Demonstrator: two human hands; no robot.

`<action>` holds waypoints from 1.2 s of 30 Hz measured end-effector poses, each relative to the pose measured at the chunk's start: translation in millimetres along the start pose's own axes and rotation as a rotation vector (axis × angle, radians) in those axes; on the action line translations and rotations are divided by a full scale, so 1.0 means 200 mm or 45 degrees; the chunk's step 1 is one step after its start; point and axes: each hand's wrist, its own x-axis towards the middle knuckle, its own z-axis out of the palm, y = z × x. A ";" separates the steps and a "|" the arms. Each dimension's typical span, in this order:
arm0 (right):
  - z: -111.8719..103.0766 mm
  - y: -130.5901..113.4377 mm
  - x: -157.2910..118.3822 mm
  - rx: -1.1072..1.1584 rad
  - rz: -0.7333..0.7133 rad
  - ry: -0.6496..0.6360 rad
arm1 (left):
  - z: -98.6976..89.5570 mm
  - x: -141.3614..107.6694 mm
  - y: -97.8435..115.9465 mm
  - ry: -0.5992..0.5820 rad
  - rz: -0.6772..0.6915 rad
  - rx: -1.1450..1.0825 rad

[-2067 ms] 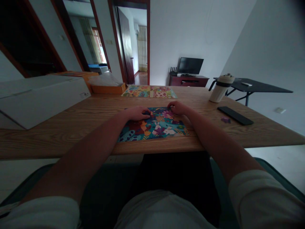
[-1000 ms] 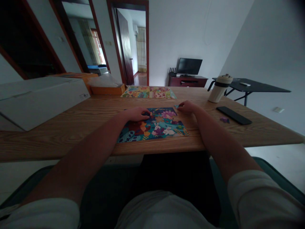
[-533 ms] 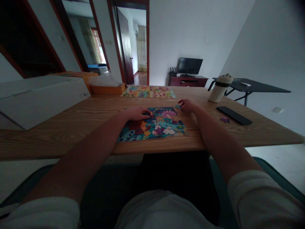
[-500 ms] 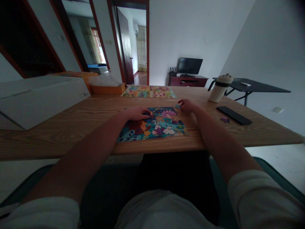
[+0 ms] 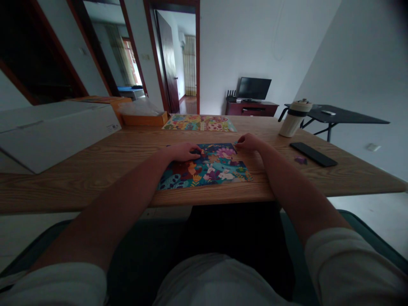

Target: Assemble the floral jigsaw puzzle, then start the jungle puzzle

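**Two Bare Hands Meet Over a Bright Woodland Puzzle**

Seen from the head camera, a person in a pale short-sleeved top sits at a long wood-grain table [image 5: 127, 148], both forearms reaching over its near edge. Between them lies a roughly rectangular, dark teal cardboard puzzle [image 5: 216, 168] printed with white rabbits and a pink-purple plume, flat near the table's front edge, its right side stepped inward above the rabbits.

The left hand [image 5: 186, 151] rests palm down on the puzzle's upper left, at ten o'clock, thumb and fingers parted, with nothing seen in its hold. The right hand [image 5: 248, 142] is at the puzzle's one o'clock corner, fingers bent and nearly together at a small teal piece [image 5: 236, 143]; whether they pinch or merely touch it, one cannot tell.

Clockwise around the puzzle, a second, yellow-and-red picture puzzle [image 5: 199, 122] lies flat at twelve. A cream lidded mug with a black band and handle [image 5: 291, 123] stands at two. At three, a small purple piece [image 5: 300, 160] lies just beside a flat black rectangular object [image 5: 314, 154]. A long white cardboard box [image 5: 60, 131] sits at ten, and an open orange box holding clear plastic [image 5: 145, 120] at eleven.
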 end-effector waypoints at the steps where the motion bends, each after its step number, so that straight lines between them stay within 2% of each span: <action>1: 0.00 0.00 0.00 -0.007 -0.014 0.007 | 0.00 0.00 0.00 0.005 -0.002 0.001; 7: 0.01 0.02 0.02 -0.020 -0.006 0.128 | 0.00 0.00 -0.01 0.000 0.001 0.005; 12: -0.05 0.02 0.00 0.033 -0.071 0.050 | -0.01 -0.01 0.01 -0.013 -0.019 0.009; 19: -0.13 -0.03 -0.05 0.163 -0.036 -0.005 | -0.01 -0.01 0.00 0.001 0.018 0.001; 24: -0.19 -0.05 -0.13 0.254 -0.072 -0.035 | -0.01 -0.01 0.01 -0.005 0.002 -0.016; 30: -0.15 -0.07 -0.26 0.474 -0.201 -0.116 | -0.02 -0.02 0.01 -0.012 -0.010 -0.026; 36: -0.14 -0.13 -0.32 0.520 -0.207 -0.115 | -0.01 -0.01 0.00 -0.011 -0.010 -0.005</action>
